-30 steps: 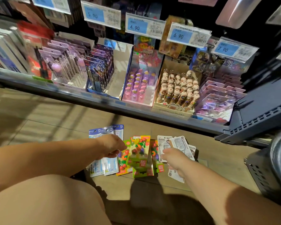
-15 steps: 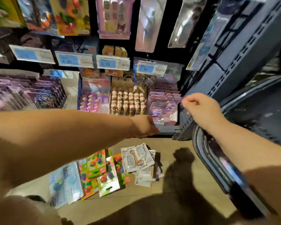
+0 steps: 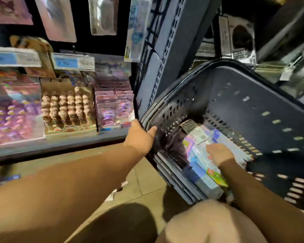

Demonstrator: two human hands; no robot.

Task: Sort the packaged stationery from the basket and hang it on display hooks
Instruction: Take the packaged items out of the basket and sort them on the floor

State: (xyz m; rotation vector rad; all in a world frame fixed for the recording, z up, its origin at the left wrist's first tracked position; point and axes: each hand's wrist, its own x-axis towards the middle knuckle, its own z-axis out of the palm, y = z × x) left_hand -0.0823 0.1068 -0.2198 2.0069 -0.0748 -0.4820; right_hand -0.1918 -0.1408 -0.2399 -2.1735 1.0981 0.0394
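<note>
A tan tiled floor [image 3: 147, 181] runs under the dim shop aisle, with a stocked shelf [image 3: 60, 146] at 9 o'clock. The tilted dark basket [image 3: 253, 102] sits at 3 o'clock. The left hand [image 3: 139, 137] grips its rim. The right hand [image 3: 219, 153] rests on the packaged stationery [image 3: 200, 165] inside, but blur hides whether it pinches any.

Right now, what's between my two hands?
Head view: the basket's perforated wall and some packaged stationery lie between the left hand and the right hand.

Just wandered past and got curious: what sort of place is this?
Probably a stationery or gift shop aisle: price tags front the shelf, carded packs hang above, and a shopping basket holds packaged goods.
</note>
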